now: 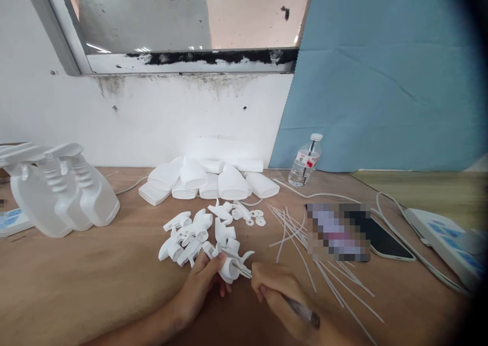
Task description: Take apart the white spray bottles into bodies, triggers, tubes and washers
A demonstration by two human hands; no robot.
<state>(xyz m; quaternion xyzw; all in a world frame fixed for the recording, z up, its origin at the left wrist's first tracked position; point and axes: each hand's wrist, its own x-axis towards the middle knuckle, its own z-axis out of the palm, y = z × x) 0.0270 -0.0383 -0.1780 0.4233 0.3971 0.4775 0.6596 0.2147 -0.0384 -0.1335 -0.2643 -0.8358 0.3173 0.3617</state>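
Observation:
My left hand is closed around a white spray trigger head, its round open collar turned toward my right. From the right, my right hand grips a pair of metal tweezers, whose narrow tips reach into or against that collar; which of the two I cannot tell. The grey rear end of the tweezers sticks out below my right fist. Just beyond my left hand lies a loose heap of white trigger heads. Several small white washers rest at the heap's right edge.
Thin white tubes lie scattered right of my hands. Farther right are two phones, a cable and a power strip. White spray bottle parts are piled by the wall, near a water bottle. Assembled spray bottles stand left.

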